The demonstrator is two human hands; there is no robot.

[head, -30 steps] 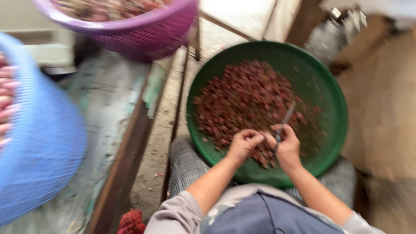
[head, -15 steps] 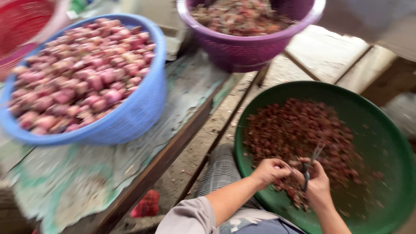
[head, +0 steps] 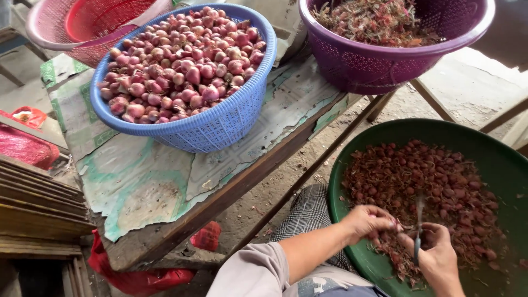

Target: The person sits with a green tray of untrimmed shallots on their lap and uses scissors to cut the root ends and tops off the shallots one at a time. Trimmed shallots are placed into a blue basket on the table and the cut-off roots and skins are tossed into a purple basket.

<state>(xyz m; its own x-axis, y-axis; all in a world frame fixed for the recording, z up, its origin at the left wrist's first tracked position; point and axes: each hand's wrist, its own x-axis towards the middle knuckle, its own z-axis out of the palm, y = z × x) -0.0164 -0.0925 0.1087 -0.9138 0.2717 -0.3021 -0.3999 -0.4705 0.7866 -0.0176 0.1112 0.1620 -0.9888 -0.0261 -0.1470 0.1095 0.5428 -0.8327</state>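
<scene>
Bare ground and a worn wooden bench (head: 165,220) form the setting, and nearest the camera a green basin (head: 495,154) of small, dark red unpeeled shallots (head: 429,181) is rested on the lap. Over it, the left hand (head: 368,220) is pinched on one shallot, while a small knife (head: 419,231) is gripped upright in the right hand (head: 440,258). Farther off, three baskets are counted on the bench: a blue basket (head: 220,126) heaped with peeled pink shallots (head: 181,66), a purple basket (head: 385,66) of skins, and a pink basket (head: 71,27).

A rough market-style sorting spot: shallot-filled baskets (head: 184,71) on a worn wooden bench (head: 165,181) over dirt ground (head: 264,203).
</scene>
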